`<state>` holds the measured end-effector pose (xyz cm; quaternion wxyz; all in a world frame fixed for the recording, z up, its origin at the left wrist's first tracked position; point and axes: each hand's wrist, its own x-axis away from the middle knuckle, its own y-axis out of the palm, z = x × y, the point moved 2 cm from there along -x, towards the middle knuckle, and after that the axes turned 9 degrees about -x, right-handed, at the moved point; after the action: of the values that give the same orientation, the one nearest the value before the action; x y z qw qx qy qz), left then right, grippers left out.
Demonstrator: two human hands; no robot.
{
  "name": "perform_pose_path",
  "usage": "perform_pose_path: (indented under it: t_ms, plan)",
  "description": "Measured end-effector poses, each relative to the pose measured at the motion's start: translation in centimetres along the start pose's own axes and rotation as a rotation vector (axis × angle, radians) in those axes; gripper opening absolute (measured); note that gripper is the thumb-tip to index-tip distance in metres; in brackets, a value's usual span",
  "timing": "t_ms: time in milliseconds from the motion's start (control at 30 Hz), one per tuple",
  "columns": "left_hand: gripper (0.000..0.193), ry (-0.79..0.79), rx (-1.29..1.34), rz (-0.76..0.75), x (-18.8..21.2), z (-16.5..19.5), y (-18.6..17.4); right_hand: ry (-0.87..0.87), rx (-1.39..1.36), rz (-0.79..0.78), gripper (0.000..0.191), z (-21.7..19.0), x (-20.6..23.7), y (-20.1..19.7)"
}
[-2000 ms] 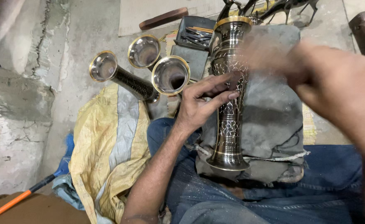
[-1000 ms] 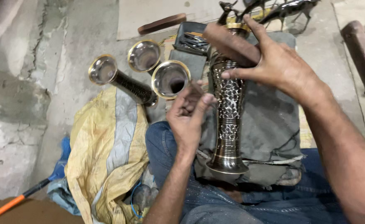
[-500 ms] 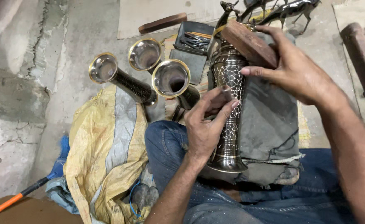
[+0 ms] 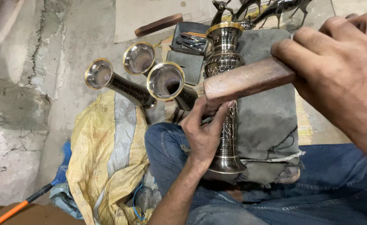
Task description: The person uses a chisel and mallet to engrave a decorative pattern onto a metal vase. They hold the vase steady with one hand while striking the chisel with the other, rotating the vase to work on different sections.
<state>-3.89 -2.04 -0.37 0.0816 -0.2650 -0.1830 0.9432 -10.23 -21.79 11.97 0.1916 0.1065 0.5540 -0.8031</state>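
Metalcraft floor workshop: engraved brass vases (image 4: 150, 81), tool tray (image 4: 189, 46), cracked concrete floor (image 4: 46, 62)

Glossy engraved metal vase (image 4: 227, 104), smooth wooden block (image 4: 250, 81), matt grey cloth (image 4: 267, 116)

Dark engraved vase (image 4: 227, 96) (gold rim); brown wooden block (image 4: 246, 81); yellow-grey sack (image 4: 108, 158).

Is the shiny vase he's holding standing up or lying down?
Lying down. The engraved metal vase rests lengthwise on a grey cushion, the left hand gripping its middle, gold rim pointing away, base toward the lap.
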Motion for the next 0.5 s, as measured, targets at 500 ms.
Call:
perform_pose_path:
  t_ms: [500]
  plan:
    - [0.033,-0.010,0.001,-0.046,0.2,0.1,0.2,0.115,-0.127,-0.153,0.022,0.1,0.5,1.8]
